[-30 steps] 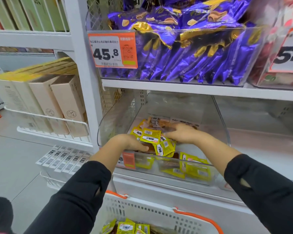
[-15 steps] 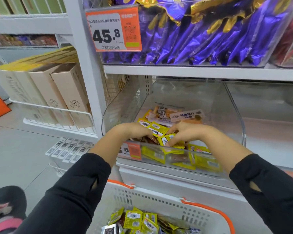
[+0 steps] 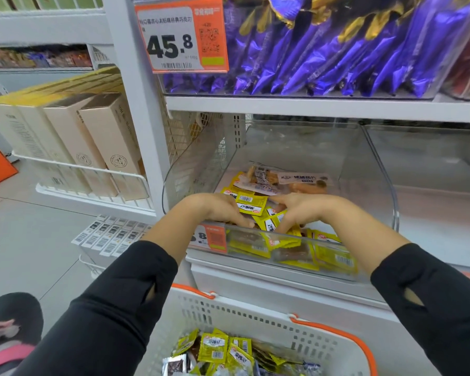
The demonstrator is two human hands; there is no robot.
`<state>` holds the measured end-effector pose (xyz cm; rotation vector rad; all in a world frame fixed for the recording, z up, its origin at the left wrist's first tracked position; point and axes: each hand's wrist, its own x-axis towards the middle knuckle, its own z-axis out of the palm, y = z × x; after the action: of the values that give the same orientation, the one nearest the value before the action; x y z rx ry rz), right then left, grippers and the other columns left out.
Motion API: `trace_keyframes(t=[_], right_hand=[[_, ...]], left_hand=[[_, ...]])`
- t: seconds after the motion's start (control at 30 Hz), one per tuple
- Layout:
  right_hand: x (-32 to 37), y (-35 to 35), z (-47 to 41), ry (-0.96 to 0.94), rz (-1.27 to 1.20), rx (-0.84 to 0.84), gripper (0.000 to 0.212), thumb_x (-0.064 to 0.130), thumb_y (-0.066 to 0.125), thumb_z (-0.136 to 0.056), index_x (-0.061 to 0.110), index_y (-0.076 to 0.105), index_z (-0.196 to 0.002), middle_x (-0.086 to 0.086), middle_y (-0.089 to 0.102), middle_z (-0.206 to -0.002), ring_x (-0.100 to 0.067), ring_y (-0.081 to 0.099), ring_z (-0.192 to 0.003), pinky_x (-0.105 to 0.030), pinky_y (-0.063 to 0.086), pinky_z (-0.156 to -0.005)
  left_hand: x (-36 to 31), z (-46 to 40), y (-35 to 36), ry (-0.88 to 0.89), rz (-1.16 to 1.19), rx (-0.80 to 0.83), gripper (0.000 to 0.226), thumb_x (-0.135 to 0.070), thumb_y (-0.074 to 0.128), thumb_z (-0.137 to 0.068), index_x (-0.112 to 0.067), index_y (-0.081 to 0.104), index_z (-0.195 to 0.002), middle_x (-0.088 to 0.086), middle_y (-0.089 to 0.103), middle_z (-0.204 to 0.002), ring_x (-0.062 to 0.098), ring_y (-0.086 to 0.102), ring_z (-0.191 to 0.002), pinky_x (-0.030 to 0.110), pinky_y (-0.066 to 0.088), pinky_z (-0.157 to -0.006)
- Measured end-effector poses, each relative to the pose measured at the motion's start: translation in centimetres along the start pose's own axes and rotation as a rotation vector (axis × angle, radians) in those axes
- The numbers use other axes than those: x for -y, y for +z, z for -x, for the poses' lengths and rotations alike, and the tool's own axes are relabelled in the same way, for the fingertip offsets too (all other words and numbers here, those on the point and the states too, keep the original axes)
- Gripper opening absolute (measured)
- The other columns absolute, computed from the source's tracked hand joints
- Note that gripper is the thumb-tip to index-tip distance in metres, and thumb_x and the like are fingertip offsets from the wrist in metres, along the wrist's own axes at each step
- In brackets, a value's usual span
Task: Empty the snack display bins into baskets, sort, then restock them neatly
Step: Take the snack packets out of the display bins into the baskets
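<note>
A clear plastic display bin [image 3: 383, 191] on the lower shelf holds small yellow snack packets [image 3: 251, 204] and a few pale, longer packs [image 3: 296, 180] behind them. Both hands reach over the bin's front wall. My left hand [image 3: 215, 208] and my right hand [image 3: 300, 210] curl around a bunch of yellow packets gathered between them. More yellow packets [image 3: 334, 257] lie against the front wall. Below, a white basket [image 3: 255, 318] with orange handles holds several yellow packets [image 3: 215, 348].
The bin above [image 3: 337, 50] is packed with purple snack bags behind an orange 45.8 price tag [image 3: 181, 36]. The clear bin to the right [image 3: 432, 158] looks bare. Tall beige boxes [image 3: 92, 147] stand in a wire rack at left. Grey floor lies at lower left.
Both hands have drawn together and back toward the bin's front wall, bunching yellow packets between them. The view tilted down, showing more of the basket.
</note>
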<state>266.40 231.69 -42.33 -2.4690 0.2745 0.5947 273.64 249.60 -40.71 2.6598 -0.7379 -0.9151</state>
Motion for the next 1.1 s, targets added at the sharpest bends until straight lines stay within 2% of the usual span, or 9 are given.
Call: trace_keyframes(t=[0.17,0.33,0.5,0.63,0.73,0.8,0.87,1.0,1.1], right_hand=[[-0.2,-0.1,0.0,0.044,0.054,-0.024,0.079,0.029,0.078,-0.078,0.009,0.039,-0.144,-0.005,0.048,-0.132,-0.023,0.051,-0.115,-0.030,0.047,-0.092],[-0.4,-0.3,-0.2,0.081,-0.008,0.010,0.060,0.027,0.078,-0.079,0.010,0.054,-0.130,-0.002,0.049,-0.119,-0.025,0.053,-0.114,-0.034,0.050,-0.093],[-0.4,-0.2,-0.3,0.059,-0.052,-0.011,0.067,0.024,0.076,-0.081,0.014,0.046,-0.140,0.001,0.047,-0.129,-0.019,0.048,-0.116,-0.029,0.046,-0.088],[-0.1,-0.2,-0.1,0.064,-0.046,0.015,0.074,0.023,0.076,-0.080,0.006,0.041,-0.143,-0.007,0.043,-0.145,-0.024,0.047,-0.122,-0.031,0.045,-0.097],[-0.1,-0.2,0.0,0.085,-0.080,0.038,0.073,0.022,0.080,-0.077,-0.002,0.045,-0.136,-0.013,0.056,-0.129,-0.027,0.055,-0.113,-0.033,0.049,-0.093],[-0.1,-0.3,0.0,0.097,-0.128,0.052,0.063,0.021,0.082,-0.074,0.001,0.051,-0.126,-0.005,0.058,-0.098,-0.020,0.055,-0.083,-0.024,0.047,-0.069],[-0.1,-0.5,0.3,0.108,-0.129,0.060,0.060,0.024,0.083,-0.072,0.011,0.050,-0.121,0.002,0.051,-0.089,-0.013,0.048,-0.071,-0.022,0.040,-0.058],[-0.4,-0.8,0.7,0.107,-0.114,0.139,0.084,0.023,0.085,-0.069,0.016,0.041,-0.140,0.001,0.044,-0.117,-0.014,0.046,-0.089,-0.021,0.043,-0.061],[-0.4,-0.9,0.7,0.096,-0.040,0.153,0.102,0.028,0.086,-0.068,0.020,0.027,-0.150,0.000,0.040,-0.132,-0.020,0.043,-0.113,-0.026,0.047,-0.078]], left_hand=[[-0.4,-0.1,-0.2,0.001,0.023,0.076,0.010,-0.026,0.061,-0.088,-0.016,0.060,-0.090,0.003,0.046,-0.099,0.018,0.039,-0.091,0.029,0.034,-0.076],[0.0,-0.1,-0.3,-0.038,0.038,0.115,0.020,-0.027,0.068,-0.081,-0.019,0.065,-0.063,0.002,0.050,-0.096,0.019,0.045,-0.089,0.028,0.037,-0.075],[-0.4,0.3,0.1,-0.087,0.118,0.147,0.017,-0.024,0.064,-0.083,-0.017,0.064,-0.068,0.001,0.052,-0.085,0.018,0.046,-0.072,0.031,0.037,-0.075],[-0.2,0.3,0.1,-0.074,0.091,0.131,0.021,-0.025,0.066,-0.082,-0.019,0.065,-0.062,0.000,0.054,-0.093,0.016,0.048,-0.082,0.028,0.040,-0.079],[0.0,-0.1,0.0,-0.061,0.049,0.121,0.022,-0.030,0.069,-0.079,-0.023,0.068,-0.058,0.003,0.056,-0.114,0.021,0.052,-0.103,0.034,0.040,-0.095],[0.1,-0.2,0.0,-0.056,0.019,0.118,0.018,-0.032,0.072,-0.078,-0.025,0.067,-0.063,0.006,0.056,-0.119,0.025,0.053,-0.110,0.036,0.040,-0.095],[0.0,-0.1,-0.1,-0.061,-0.003,0.111,0.016,-0.034,0.075,-0.077,-0.023,0.066,-0.070,0.009,0.054,-0.131,0.030,0.050,-0.122,0.040,0.040,-0.099],[-0.5,0.6,-0.3,-0.039,-0.025,0.137,0.036,-0.029,0.076,-0.079,-0.001,0.068,-0.100,0.023,0.054,-0.125,0.037,0.055,-0.116,0.044,0.046,-0.095],[-0.6,1.0,-0.3,-0.020,-0.071,0.121,0.053,-0.032,0.075,-0.081,-0.004,0.061,-0.124,0.004,0.052,-0.122,0.019,0.048,-0.104,0.035,0.043,-0.096]])
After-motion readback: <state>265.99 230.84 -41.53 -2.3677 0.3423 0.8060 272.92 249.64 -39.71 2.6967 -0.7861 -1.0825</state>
